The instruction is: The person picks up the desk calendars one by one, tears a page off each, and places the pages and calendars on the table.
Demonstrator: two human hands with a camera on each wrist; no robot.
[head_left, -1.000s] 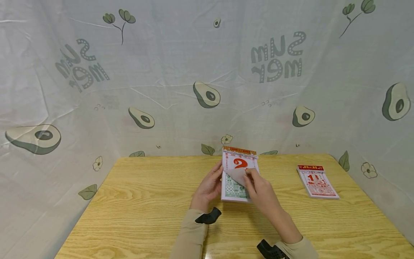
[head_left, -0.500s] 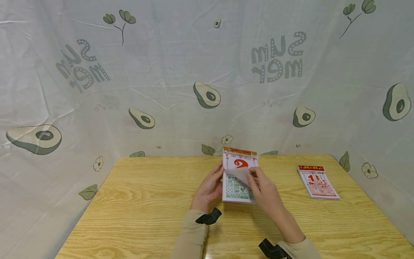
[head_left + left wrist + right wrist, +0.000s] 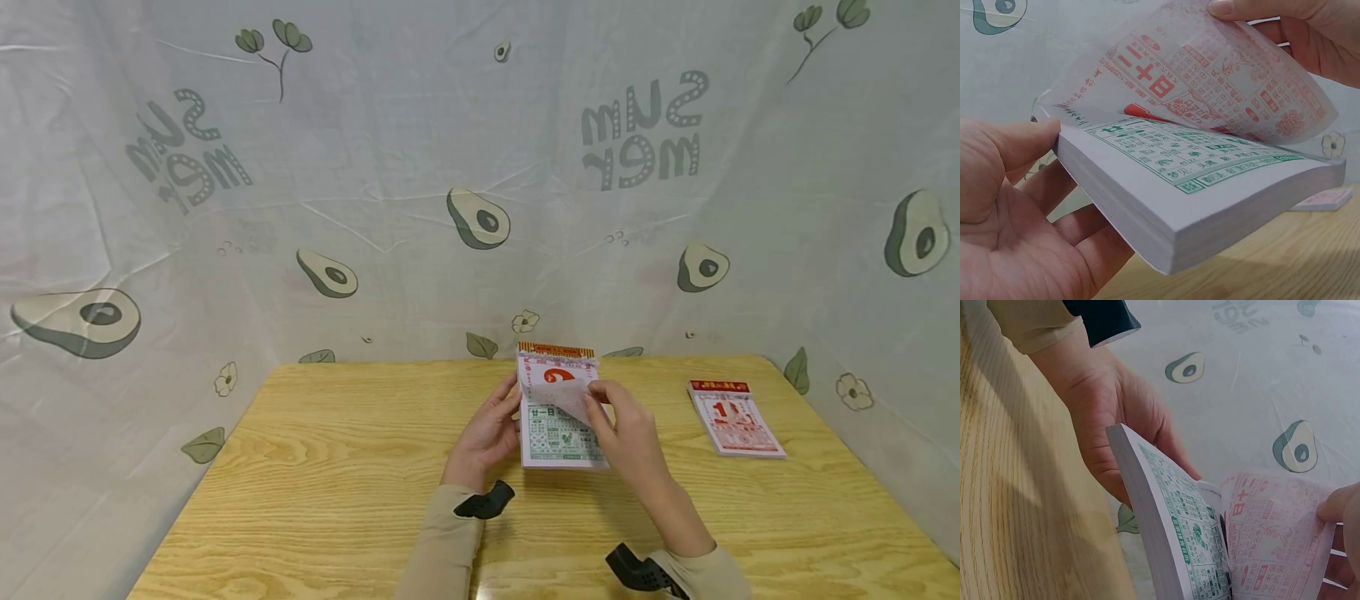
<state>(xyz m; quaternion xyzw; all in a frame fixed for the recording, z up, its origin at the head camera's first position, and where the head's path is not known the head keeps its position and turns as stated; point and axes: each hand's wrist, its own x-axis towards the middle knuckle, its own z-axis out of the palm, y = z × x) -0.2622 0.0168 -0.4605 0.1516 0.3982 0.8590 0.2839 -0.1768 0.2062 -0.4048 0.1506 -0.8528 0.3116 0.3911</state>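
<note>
A thick tear-off calendar (image 3: 566, 446) with a striped red and yellow header is held tilted above the table. My left hand (image 3: 487, 433) grips its left edge, thumb on top and fingers underneath, as the left wrist view shows. My right hand (image 3: 628, 429) pinches the lower edge of the thin red-printed top page (image 3: 1210, 75) between thumb and fingers. That page curls up and back, still joined near the header. Beneath it a green-printed page (image 3: 1194, 531) lies exposed on the pad. Part of the large red numeral is hidden by the fold.
To the right on the wooden table (image 3: 337, 467) lies a second tear-off calendar (image 3: 737, 423) with a red header. A pale curtain (image 3: 405, 150) printed with avocados hangs behind the table and on both sides.
My right hand has moved a little to the right, drawing the page's edge with it. More of the green page shows. My left hand keeps its grip, and the pad has shifted slightly right.
</note>
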